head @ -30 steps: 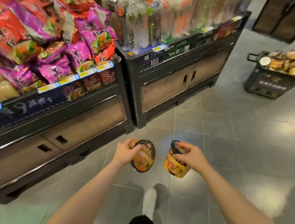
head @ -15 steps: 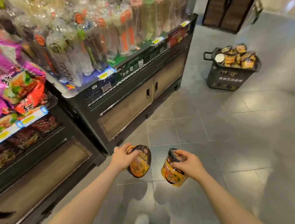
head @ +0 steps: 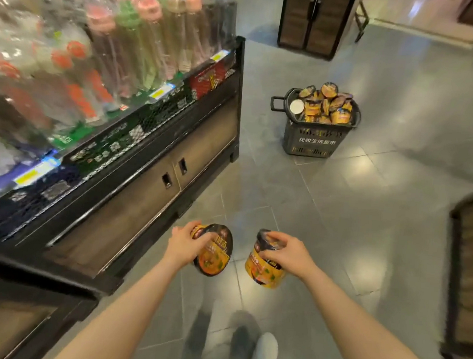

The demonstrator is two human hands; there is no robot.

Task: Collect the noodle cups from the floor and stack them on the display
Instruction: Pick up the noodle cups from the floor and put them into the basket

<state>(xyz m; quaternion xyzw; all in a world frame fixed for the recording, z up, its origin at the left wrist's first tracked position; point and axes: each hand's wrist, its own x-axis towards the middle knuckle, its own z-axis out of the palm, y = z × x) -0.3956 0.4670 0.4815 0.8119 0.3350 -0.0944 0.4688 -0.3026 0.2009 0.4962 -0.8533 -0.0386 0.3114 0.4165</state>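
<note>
My left hand (head: 185,243) grips an orange noodle cup (head: 214,253) tipped on its side, its dark lid facing me. An upright orange noodle cup (head: 264,272) is held from above by my right hand (head: 287,252), fingers curled over its lid. Both cups hang above the grey floor in front of me. Farther ahead, a black shopping basket (head: 313,141) stands on the floor, piled with several more noodle cups (head: 326,104). A dark display stand (head: 157,155) runs along my left.
Bottled drinks (head: 121,43) fill the top of the left stand, with price tags on its edge. A wooden cabinet (head: 312,17) stands at the far end of the aisle. Another wooden unit (head: 471,271) borders the right. My white shoe (head: 266,351) shows below.
The view has swung to the right along the aisle; the snack shelf has left the frame and the basket appears closer and more central. Both hands still hold their cups in the same grip.
</note>
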